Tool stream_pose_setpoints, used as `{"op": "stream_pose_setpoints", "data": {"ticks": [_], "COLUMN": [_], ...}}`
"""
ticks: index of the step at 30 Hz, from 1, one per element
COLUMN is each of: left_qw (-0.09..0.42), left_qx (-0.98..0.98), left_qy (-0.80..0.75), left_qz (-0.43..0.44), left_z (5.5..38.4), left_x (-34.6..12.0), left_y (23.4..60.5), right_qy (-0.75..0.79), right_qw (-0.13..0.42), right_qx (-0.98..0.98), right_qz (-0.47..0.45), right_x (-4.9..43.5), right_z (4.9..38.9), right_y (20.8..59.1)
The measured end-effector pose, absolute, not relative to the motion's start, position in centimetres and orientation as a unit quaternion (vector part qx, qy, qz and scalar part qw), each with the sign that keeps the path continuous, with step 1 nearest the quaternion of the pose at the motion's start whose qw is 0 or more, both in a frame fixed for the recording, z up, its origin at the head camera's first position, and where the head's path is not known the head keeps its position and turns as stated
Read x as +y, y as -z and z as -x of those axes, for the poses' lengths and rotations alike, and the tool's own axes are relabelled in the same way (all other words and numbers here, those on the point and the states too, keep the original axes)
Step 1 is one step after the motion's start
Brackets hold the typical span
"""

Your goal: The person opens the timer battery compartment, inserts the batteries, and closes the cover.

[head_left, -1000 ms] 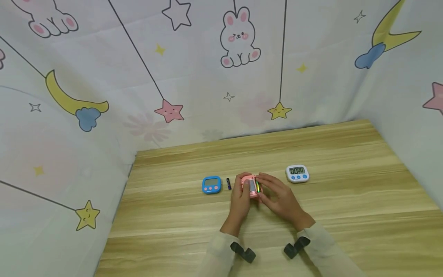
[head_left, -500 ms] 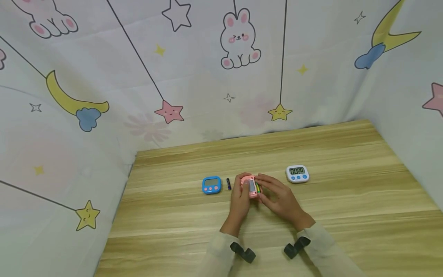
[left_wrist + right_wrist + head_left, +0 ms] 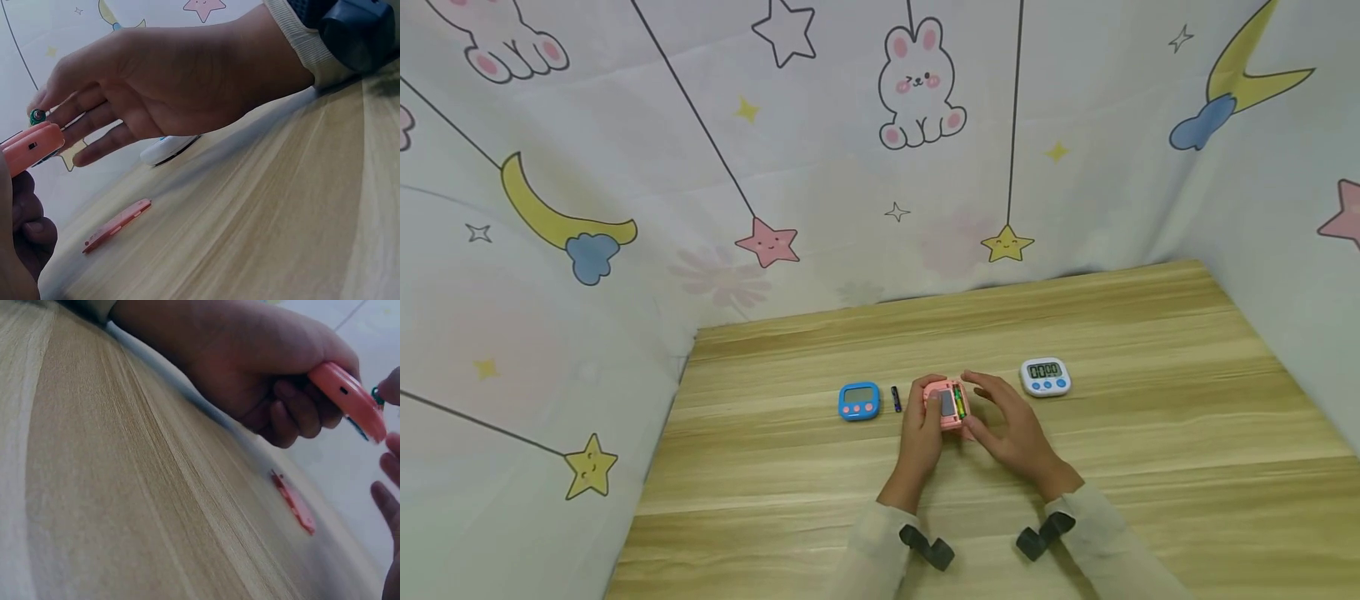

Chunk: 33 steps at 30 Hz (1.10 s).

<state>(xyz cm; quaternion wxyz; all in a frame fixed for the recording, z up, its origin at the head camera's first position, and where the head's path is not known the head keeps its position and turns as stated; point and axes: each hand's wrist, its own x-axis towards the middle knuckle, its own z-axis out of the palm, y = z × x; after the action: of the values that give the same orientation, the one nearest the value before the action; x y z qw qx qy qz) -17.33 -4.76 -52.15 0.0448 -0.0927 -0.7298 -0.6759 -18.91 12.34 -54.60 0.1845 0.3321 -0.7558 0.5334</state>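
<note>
My left hand (image 3: 920,429) grips a pink digital timer (image 3: 938,389), back side up, its thumb across the back. A green and yellow battery (image 3: 959,404) lies along the timer's right side, in the uncovered battery slot. My right hand (image 3: 1015,429) is at that side, fingers spread, with the thumb tip right at the battery's near end and the index fingertip off the timer's far corner. In the left wrist view the battery's end (image 3: 38,115) shows above the timer's edge, under the right thumb. The pink battery cover (image 3: 119,225) lies on the table below the hands.
A blue timer (image 3: 859,402) and a dark battery (image 3: 896,399) lie left of the hands. To the right is a white timer (image 3: 1045,377) reading 00:00. Patterned white cloth (image 3: 820,167) hangs behind the wooden table (image 3: 760,467).
The right index finger has lifted off the battery and moved away from the timer's edge, so more of the battery shows. The left hand has kept its hold on the pink timer.
</note>
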Motion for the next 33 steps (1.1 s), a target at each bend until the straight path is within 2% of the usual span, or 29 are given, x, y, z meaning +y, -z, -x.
{"op": "stream_pose_setpoints", "data": {"ticks": [6,24,33], "left_qw": [0.041,0.027,0.018], "left_qx": [-0.726,-0.721,-0.716], "left_qy": [0.679,0.681,0.683], "left_qz": [0.101,0.124,0.144], "left_z": [17.4,17.3,17.3], "left_x": [-4.8,-4.9,-5.0], "left_y": [52.2,51.9,51.5], "right_qy": [-0.527,-0.553,-0.689], "right_qw": [0.12,0.038,-0.105], "right_qx": [-0.781,-0.776,-0.657], "right_qz": [-0.313,-0.301,-0.288], "right_x": [12.6,12.8,12.7], "right_z": [19.2,18.9,18.8], "right_y": [55.7,55.5,54.9]}}
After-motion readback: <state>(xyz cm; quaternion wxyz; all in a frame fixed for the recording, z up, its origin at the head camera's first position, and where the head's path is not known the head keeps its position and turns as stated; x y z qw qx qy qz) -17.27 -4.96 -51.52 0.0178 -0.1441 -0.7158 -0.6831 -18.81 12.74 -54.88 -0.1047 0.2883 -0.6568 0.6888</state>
